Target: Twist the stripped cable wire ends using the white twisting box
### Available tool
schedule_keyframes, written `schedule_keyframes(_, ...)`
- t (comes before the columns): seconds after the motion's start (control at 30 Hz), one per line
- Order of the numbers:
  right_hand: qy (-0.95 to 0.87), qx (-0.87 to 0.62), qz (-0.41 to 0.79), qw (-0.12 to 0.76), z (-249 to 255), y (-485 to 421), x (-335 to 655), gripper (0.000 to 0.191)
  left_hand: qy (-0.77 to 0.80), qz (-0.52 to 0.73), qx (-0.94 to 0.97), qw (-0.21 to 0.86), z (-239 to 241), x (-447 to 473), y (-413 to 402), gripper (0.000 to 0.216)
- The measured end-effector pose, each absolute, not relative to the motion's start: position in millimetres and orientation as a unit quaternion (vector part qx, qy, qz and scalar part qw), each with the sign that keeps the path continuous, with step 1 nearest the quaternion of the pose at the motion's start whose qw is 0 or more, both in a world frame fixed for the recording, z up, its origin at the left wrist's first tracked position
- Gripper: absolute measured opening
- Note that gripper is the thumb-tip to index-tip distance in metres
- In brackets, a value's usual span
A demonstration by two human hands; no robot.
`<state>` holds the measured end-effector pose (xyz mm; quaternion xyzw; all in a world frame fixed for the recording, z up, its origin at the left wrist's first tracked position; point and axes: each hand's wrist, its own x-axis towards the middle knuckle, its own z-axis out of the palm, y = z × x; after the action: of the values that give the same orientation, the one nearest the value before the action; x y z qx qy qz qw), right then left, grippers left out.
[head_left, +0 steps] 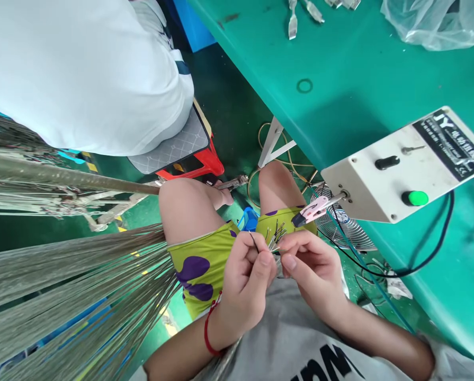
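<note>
Both hands meet above my lap, fingers pinched. My left hand (pixel 247 280) is closed on a bundle of thin cables, with a dark wire end standing up by its thumb. Close beside it, my right hand (pixel 314 267) pinches at the same wire ends (pixel 275 235), which fan out dark and pale between the hands. Which single wire each finger grips is too small to tell. Just beyond my right hand, a pink and black clip (pixel 310 211) sits on the shaft of a white control box (pixel 379 185) with a green button and a black knob.
A green table (pixel 260 47) runs along the right, with a plastic bag (pixel 439 24) and USB plugs (pixel 293 21). Long cable bundles (pixel 81 264) hang at the left. Someone in white (pixel 101 69) sits on a red stool (pixel 205 161). A fan (pixel 346 225) stands below the table.
</note>
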<state>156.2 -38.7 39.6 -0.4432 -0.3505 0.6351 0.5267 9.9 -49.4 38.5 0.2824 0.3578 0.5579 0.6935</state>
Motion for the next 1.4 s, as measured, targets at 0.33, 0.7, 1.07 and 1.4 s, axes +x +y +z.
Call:
schedule_keyframes(0.33, -0.309, -0.445, 0.659, 0.522, 37.1, -37.2, 157.3, 0.011, 0.388, 0.537, 0.317, 0.678, 37.8, 9.6, -51.9, 0.031)
schedule_keyframes(0.7, -0.303, -0.448, 0.668, 0.51, 42.4, -36.1, 157.8, 0.014, 0.408, 0.521, 0.342, 0.667, 36.6, 8.8, -53.5, 0.027)
schedule_keyframes(1.07, -0.32, -0.465, 0.654, 0.503, 39.5, -35.4, 158.7, 0.023, 0.422, 0.512, 0.348, 0.663, 36.3, 8.2, -51.3, 0.032)
schedule_keyframes(1.4, -0.319, -0.461, 0.655, 0.507, 41.2, -30.2, 157.7, 0.023, 0.426, 0.51, 0.349, 0.661, 36.1, 9.0, -50.3, 0.024)
